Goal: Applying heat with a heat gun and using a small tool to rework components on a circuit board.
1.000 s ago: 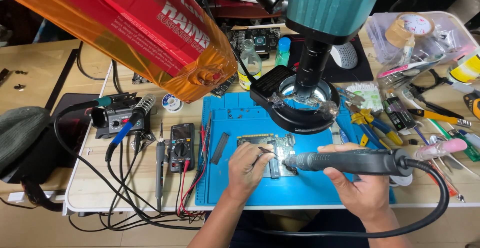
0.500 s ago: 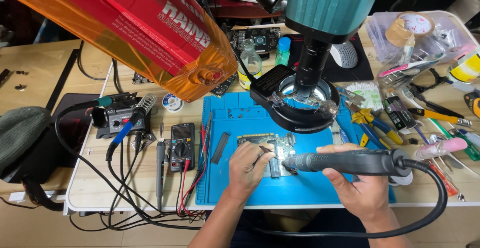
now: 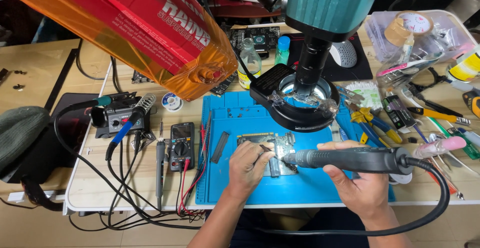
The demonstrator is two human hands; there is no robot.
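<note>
hot air wand and tweezers on the circuit board

i see the left hand (image 3: 248, 167) resting on the blue work mat (image 3: 310, 188), fingers curled and pinching thin tweezers (image 3: 266, 149) whose tips lie on the circuit board (image 3: 272, 148). the board sits flat on the mat, centre of the bench, just near of the black ring light (image 3: 300, 109) under the teal microscope head (image 3: 332, 3).

the right hand (image 3: 357, 185) is wrapped around a dark hot air wand (image 3: 350, 159), fingers closed on the handle. the wand lies roughly level, its nozzle pointing left at the right part of the board, close to the tweezer tips; i cannot tell if it touches. a thick black cable (image 3: 440, 198) loops from the wand's right end down toward the near edge.

left of the mat: a black multimeter (image 3: 181, 145) with red and black leads, then a soldering station (image 3: 120, 118) with a blue-handled iron. far left a grey knit cap (image 3: 20, 133). right of the mat a scatter of pliers (image 3: 372, 123) and screwdrivers. an orange and red box (image 3: 135, 28) hangs over the far left. a small clear bottle (image 3: 248, 63) stands far of the mat.
</note>
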